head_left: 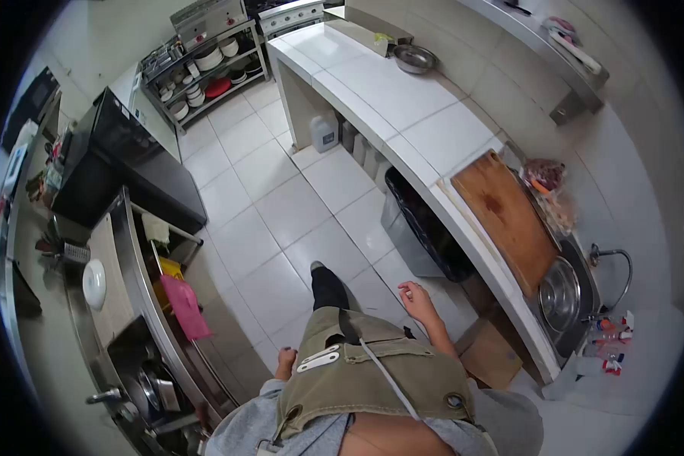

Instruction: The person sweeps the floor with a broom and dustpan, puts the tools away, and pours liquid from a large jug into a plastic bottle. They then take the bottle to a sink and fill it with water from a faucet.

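Observation:
My left hand (286, 360) hangs low beside the olive apron (387, 372), mostly seen from above. Its fingers look curled in and no object shows in them. My right hand (416, 298) is held out over the tiled floor with fingers loosely bent and apart, holding nothing. It is nearest to the grey bin with a black liner (425, 235) under the white tiled counter. A pink cloth (184, 308) hangs from the steel sink unit on the left, apart from my left hand. One dark-trousered leg (327, 287) steps forward.
On the right counter (403, 106) are a wooden cutting board (505, 220), a metal bowl (414, 58) and a sink basin (559, 295). A cardboard box (492, 354) sits below. Left stand a black fridge (129, 167) and a white dish (94, 283). Tiled floor (281, 213) runs between toward a shelf rack (209, 72).

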Action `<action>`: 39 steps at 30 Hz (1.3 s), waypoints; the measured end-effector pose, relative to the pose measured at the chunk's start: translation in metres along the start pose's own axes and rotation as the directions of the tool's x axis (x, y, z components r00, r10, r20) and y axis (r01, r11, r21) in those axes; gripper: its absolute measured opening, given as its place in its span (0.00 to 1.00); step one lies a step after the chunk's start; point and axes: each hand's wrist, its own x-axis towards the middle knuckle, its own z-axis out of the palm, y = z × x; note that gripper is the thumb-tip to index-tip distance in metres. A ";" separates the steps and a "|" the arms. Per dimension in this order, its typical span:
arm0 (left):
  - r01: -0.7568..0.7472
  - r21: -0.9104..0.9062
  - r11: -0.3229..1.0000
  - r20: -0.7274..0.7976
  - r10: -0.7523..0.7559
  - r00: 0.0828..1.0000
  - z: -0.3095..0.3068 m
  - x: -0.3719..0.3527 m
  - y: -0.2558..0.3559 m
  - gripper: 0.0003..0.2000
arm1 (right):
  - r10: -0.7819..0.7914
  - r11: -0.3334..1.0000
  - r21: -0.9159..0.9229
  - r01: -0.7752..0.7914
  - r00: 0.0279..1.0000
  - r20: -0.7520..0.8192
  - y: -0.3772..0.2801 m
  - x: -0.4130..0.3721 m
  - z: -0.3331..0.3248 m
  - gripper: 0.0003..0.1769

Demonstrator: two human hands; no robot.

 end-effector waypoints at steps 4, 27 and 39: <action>0.097 -0.067 0.993 -0.100 -0.103 0.990 -0.047 0.046 0.025 0.16 | -0.085 0.992 0.063 0.106 0.957 -0.276 -0.069 0.098 0.019 0.09; -0.112 -0.922 0.371 -0.383 -0.917 0.111 -0.164 0.024 0.190 0.16 | -0.780 0.578 0.428 0.695 0.317 0.539 -0.391 0.457 0.271 0.21; -0.282 -0.796 -0.536 0.590 -0.581 -0.561 0.169 -0.110 0.416 0.18 | -0.716 0.286 0.834 0.472 -0.473 0.513 -0.459 0.229 0.421 0.21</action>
